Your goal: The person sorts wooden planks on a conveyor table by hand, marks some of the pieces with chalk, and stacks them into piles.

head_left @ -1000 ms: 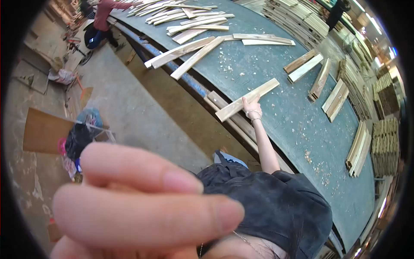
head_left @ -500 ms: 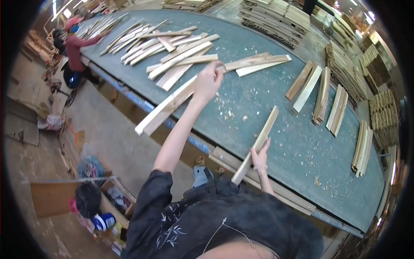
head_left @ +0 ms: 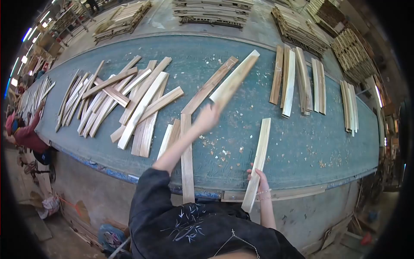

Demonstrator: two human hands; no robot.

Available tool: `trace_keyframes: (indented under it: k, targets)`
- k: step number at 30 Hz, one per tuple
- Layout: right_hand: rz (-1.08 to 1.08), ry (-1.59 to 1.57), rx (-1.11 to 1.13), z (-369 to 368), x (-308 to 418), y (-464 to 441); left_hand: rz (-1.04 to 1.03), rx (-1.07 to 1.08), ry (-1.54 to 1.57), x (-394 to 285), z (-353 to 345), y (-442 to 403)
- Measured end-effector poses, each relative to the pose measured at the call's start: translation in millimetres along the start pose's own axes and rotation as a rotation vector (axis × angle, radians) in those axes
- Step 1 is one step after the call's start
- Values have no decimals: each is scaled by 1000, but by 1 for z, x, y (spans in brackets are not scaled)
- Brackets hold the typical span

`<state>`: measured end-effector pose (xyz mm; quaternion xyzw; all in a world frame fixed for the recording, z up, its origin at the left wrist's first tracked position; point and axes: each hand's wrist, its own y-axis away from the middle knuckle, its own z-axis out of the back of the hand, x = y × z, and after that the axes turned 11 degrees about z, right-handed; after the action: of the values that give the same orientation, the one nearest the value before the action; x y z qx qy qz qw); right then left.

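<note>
My right hand (head_left: 258,179) is closed around the lower part of a pale wooden strip (head_left: 261,146), which slants over the table's near edge. Smeared by motion, my left hand (head_left: 208,116) is at the near end of another light wooden strip (head_left: 237,75); its fingers appear closed on that end. A browner strip (head_left: 211,84) lies just left of it. Under my left forearm, one strip (head_left: 186,159) juts past the table edge, with shorter-looking pieces (head_left: 170,137) beside it, partly hidden by the arm.
A pile of crossed strips (head_left: 142,101) covers the left of the green table (head_left: 297,151). Several strip groups (head_left: 302,82) lie at the right. Wood chips (head_left: 224,152) dot the surface. A person (head_left: 28,134) works at the far left. Stacked lumber (head_left: 211,12) stands behind.
The view has turned toward the table. My left hand has moved off the strips at the near edge to the end of a light strip. My right hand keeps hold of its strip.
</note>
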<state>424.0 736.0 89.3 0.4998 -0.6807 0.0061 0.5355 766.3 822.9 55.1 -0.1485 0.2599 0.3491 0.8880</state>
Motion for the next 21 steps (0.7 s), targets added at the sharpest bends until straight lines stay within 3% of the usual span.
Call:
trace_keyframes:
  k: [3,5,6,8,10,12,13,14,16,19,21]
  targets:
    - [-17,-122,-24,-19,5,-17,-18,381,254,-45,21,67]
    - [-62,-260,-105,-49,12,-23,131,834,572,-73,44,96]
    - [-97,-321,-31,-67,20,-23,137,852,571,-78,47,102]
    - [-130,-385,33,-70,17,-26,-51,995,760,-85,53,110]
    - [-73,-301,60,-48,-5,-40,-91,974,418,-84,76,74]
    - [-62,-207,71,-46,-8,-44,-47,384,163,-55,31,32]
    - [-61,-105,87,-46,-6,-45,162,222,2,-54,27,6]
    - [-69,-9,4,-64,7,-36,145,-24,-96,-45,11,-19]
    - [-49,131,-51,-65,13,-30,117,-156,-339,-26,-13,-61]
    - [-24,425,-136,-55,30,-17,94,-95,-447,13,-57,-101]
    - [-24,563,-181,-43,34,-3,82,-37,-425,11,-49,-101]
